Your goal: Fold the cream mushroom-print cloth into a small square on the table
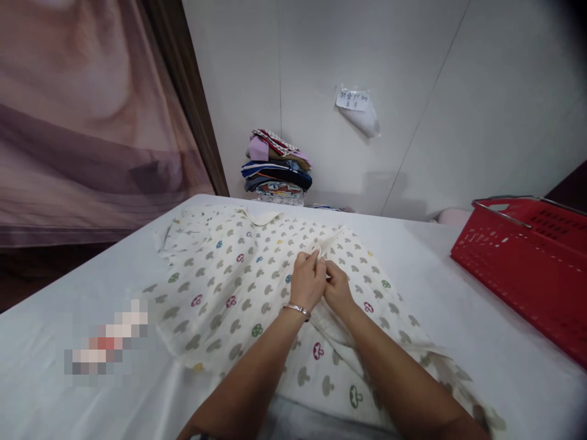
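A cream cloth garment (238, 281) printed with grey mushrooms and a few coloured ones lies spread over the white table, with a curved neckline at its far edge. My left hand (309, 281), with a silver bracelet at the wrist, pinches a raised fold of this cloth near its middle. Right beside it, my right hand (338, 287) has its fingers closed on the same fold. The fingertips of both hands nearly meet. Part of the fold is hidden under my hands.
The white table (426, 269) carries a red basket (527, 263) with a metal handle at the right. Beyond the far edge stands a stack of folded clothes (277, 168). A paper note (353, 99) hangs on the wall; a pinkish curtain (92, 122) is at the left.
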Demonstrator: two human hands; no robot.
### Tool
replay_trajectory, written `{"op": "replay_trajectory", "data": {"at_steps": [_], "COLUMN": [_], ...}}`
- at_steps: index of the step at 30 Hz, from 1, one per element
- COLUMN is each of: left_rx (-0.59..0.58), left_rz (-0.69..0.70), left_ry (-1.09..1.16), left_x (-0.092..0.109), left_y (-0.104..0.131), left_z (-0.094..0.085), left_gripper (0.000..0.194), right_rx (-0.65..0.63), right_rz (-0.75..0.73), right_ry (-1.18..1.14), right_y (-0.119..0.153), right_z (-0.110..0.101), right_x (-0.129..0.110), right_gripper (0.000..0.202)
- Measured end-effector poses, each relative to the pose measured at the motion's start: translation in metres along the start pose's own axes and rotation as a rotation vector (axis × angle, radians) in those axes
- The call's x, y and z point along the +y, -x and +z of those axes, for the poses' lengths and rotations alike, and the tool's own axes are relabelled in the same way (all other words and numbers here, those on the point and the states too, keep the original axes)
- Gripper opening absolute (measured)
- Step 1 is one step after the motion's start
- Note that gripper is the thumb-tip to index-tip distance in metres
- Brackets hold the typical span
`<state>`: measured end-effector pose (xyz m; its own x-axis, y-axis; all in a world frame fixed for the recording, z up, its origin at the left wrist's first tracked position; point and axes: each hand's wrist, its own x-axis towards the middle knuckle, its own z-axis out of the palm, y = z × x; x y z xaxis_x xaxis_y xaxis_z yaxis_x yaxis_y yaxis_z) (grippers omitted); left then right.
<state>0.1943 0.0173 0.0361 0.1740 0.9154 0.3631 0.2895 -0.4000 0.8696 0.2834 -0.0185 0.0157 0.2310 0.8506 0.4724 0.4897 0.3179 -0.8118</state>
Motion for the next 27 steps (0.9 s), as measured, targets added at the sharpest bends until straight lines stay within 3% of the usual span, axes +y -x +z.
{"op": "replay_trajectory", "data": {"at_steps": [7,12,17,22,27], "left_rx": [-0.046,-0.095,-0.068,-0.061,-0.091], "left_rz": [-0.018,-0.028,-0.058,-0.081,-0.093], "left_ry": [-0.010,-0.031,0.013,0.070,0.083], "left_x": [0.009,0.012,0.013,0.011,0.009], "left_y": [0.000,-0.001,-0.001,0.000,-0.002], "left_z": [-0.004,-0.004,-0.002,0.001,-0.001], "left_gripper": [0.030,0.028,0.028,0.035,0.036], "right_rx": [-0.006,0.011,0.008,0.018,0.016], "right_rz": [-0.114,-0.087,-0.077,-0.042,0.024], "right_ry": [0.175,0.294,0.385,0.345,0.140], "right_y": [0.002,0.004,0.004,-0.002,-0.011], "right_z": [-0.001,-0.002,-0.004,-0.010,-0.023], "right_x": [-0.004,-0.005,-0.005,-0.004,-0.005], "right_gripper": [0.008,0.006,0.007,0.017,0.021]}}
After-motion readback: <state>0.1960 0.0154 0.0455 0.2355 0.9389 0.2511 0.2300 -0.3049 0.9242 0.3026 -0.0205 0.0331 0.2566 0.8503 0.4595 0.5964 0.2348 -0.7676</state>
